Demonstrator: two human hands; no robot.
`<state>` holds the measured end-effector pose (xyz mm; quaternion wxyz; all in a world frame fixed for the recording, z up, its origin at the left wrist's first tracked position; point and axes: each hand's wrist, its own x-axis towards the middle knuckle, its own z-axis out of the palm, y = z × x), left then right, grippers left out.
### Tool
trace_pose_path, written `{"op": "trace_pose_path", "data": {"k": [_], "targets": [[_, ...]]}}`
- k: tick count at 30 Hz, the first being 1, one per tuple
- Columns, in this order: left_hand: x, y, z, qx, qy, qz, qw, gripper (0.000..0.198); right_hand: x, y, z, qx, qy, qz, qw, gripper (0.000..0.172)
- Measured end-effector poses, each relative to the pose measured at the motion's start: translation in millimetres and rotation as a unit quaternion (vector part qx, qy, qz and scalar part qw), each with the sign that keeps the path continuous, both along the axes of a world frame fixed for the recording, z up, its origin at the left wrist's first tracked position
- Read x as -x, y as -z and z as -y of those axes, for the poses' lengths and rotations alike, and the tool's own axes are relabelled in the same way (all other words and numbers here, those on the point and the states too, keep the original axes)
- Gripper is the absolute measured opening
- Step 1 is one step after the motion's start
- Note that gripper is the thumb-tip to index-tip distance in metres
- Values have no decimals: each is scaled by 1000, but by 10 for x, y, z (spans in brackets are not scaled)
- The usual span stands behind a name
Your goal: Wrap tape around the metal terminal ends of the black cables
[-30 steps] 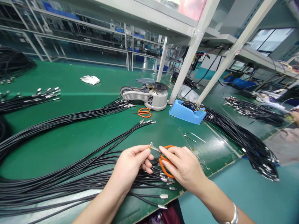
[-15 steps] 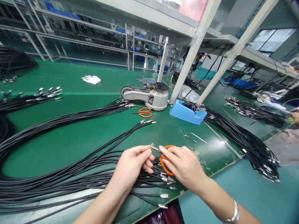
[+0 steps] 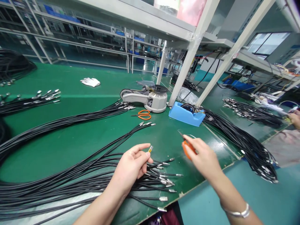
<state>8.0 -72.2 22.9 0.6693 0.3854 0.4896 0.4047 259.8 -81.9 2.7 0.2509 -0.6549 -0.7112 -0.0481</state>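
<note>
My left hand [image 3: 133, 164] is closed, thumb against fingers, on a small metal connector [image 3: 150, 149] with a yellow band below its silvery tip. Whether a cable runs from it is hidden by my hand. Beneath that hand, black cables [image 3: 100, 178] with silvery connector ends spread over the green table. To the right, my right hand [image 3: 203, 154] grips orange-handled scissors [image 3: 187, 149]; their blades point up and left, apart from the connector. Just beyond them lie thin wire pieces [image 3: 192, 136], partly covered by my right hand.
A second pair of orange-handled scissors [image 3: 144, 115] lies before a grey tape dispenser [image 3: 156, 101]. Beside it stands a blue tape holder [image 3: 187, 114]. A white glove [image 3: 90, 82], cable bundles [image 3: 243, 147] and shelf posts [image 3: 184, 73] surround them. Another person's hand [image 3: 294, 118] shows at far right.
My right hand has moved right and away with the scissors, off the connector. My left hand stays nearly in place, its index finger lifted a little.
</note>
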Motion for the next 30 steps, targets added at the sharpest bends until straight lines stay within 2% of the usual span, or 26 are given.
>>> {"op": "trace_pose_path", "data": {"k": [1, 3, 5, 7, 10, 11, 12, 14, 16, 17, 19, 25, 28, 30], "targets": [[-5, -13, 4, 5, 2, -4, 1000, 40, -191, 13, -45, 34, 60, 19, 997, 36], [-19, -39, 12, 10, 3, -20, 1000, 38, -555, 34, -128, 112, 118, 58, 985, 36], [-32, -54, 14, 5, 4, -46, 999, 35, -798, 38, -186, 152, 129, 66, 978, 35], [-39, -51, 11, -6, 9, -70, 997, 34, -832, 19, -205, 153, 127, 65, 978, 33], [-32, -24, 8, -26, 31, -82, 996, 34, -465, -50, -153, 127, 98, -8, 987, 31], [-26, -15, 9, -32, 40, -80, 995, 34, -263, -80, -121, 116, 62, -111, 985, 29], [-18, -7, 12, -38, 49, -79, 995, 33, -44, -111, -86, 133, 1, -224, 965, 28], [-4, -4, 20, -48, 71, -83, 993, 33, 371, -173, -29, 214, -100, -388, 891, 28], [8, -16, 27, -55, 98, -94, 989, 32, 670, -221, -7, 242, -144, -464, 840, 26], [13, -27, 29, -57, 111, -101, 987, 32, 759, -237, -11, 247, -152, -480, 828, 23], [17, -48, 30, -57, 129, -105, 984, 33, 831, -251, -36, 250, -152, -491, 820, 19], [20, -72, 16, -70, 141, -85, 984, 33, 747, -219, -71, 291, -145, -509, 797, 17], [78, -115, 8, -92, 174, -148, 969, 37, 750, -211, -40, 278, -146, -516, 797, 16], [148, -166, 8, -121, 215, -233, 941, 36, 762, -221, -19, 254, -142, -534, 794, 14]]}}
